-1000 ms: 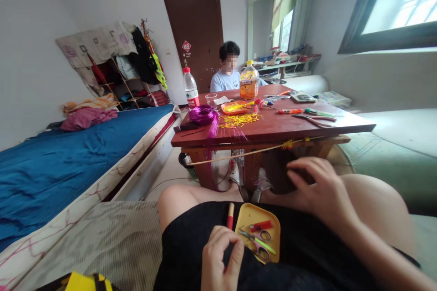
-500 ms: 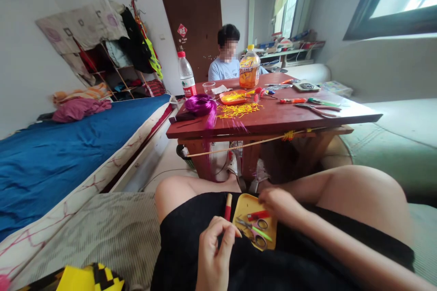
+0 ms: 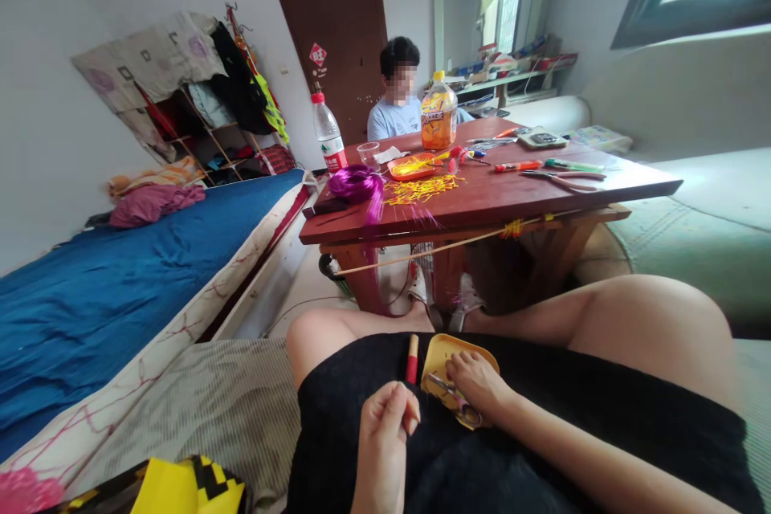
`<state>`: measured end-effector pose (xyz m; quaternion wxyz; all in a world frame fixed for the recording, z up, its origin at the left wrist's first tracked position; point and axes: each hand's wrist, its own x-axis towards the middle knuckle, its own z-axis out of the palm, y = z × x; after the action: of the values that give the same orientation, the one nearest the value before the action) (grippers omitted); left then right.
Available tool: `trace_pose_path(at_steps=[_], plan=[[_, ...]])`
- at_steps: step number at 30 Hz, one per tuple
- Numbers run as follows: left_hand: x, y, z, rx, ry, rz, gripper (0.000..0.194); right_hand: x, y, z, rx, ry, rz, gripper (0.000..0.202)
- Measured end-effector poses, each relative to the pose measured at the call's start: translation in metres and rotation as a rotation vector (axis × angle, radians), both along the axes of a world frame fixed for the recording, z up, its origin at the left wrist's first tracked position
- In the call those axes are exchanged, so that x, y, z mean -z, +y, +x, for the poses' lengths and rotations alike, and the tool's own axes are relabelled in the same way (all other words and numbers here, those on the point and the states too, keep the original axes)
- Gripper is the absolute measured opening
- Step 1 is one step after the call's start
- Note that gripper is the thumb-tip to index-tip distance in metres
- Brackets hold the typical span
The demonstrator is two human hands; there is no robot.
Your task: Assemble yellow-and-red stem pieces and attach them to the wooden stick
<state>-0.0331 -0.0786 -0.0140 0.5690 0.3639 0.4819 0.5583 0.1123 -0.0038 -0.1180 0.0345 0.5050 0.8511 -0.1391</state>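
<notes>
The yellow tray (image 3: 434, 347) is set on the black cloth (image 3: 566, 418) over the lap, with the table (image 3: 482, 197) beyond it at 12 o'clock. The tray's 3 o'clock side is reached over by the right hand (image 3: 478, 384), whose fingers are bent and kept fairly close together; whether anything is held under them cannot be told. Inside the tray, just beside these fingers, the scissors (image 3: 463, 405) are laid with the blades toward 10 o'clock and the handles toward 4 o'clock, by the lower rim. At 8 o'clock from the tray, the left hand (image 3: 389, 418) is held narrow, thumb pressed to curled fingers; anything pinched there cannot be made out. A red stick (image 3: 412, 365) with a pale end is laid at 9 o'clock from the tray, a slim strip of cloth being left between it and the rim. Wider bare cloth is offered at 6 o'clock, between the forearms. On the table, the purple bundle (image 3: 355, 183) is draped over the near edge toward 11 o'clock, and the pliers (image 3: 569, 179) are laid toward 1 o'clock, near that edge.
</notes>
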Motion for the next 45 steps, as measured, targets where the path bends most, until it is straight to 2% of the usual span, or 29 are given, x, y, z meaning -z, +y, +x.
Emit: trace_pose_path(at_steps=[7,10,13,15,17,19,24,31,45], plan=[[0.001,-0.002,0.004,0.093,-0.171,0.0,0.041,-0.003,-0.001,0.0,0.198,0.26,-0.059,0.027],[0.001,-0.004,0.005,0.124,-0.195,-0.008,0.041,-0.017,-0.013,0.008,0.262,0.468,-0.091,0.024],[-0.001,-0.008,0.009,0.135,-0.193,-0.021,0.041,-0.041,-0.034,0.015,0.284,0.703,-0.146,0.037],[-0.004,-0.01,0.012,0.146,-0.181,-0.032,0.041,-0.059,-0.049,0.016,0.315,0.89,-0.268,0.047],[-0.006,-0.011,0.015,0.157,-0.157,-0.041,0.04,-0.074,-0.059,0.013,0.411,1.172,-0.508,0.055],[-0.009,-0.012,0.016,0.167,-0.129,-0.046,0.042,-0.083,-0.067,0.008,0.52,1.353,-0.679,0.055],[-0.011,-0.014,0.016,0.192,-0.109,-0.041,0.043,-0.085,-0.073,-0.005,0.642,1.4,-0.642,0.053],[-0.008,-0.015,0.017,0.189,-0.125,-0.043,0.041,-0.081,-0.073,-0.006,0.631,1.368,-0.574,0.051],[-0.009,-0.015,0.017,0.194,-0.091,-0.055,0.042,-0.073,-0.074,-0.008,0.603,1.358,-0.581,0.053]])
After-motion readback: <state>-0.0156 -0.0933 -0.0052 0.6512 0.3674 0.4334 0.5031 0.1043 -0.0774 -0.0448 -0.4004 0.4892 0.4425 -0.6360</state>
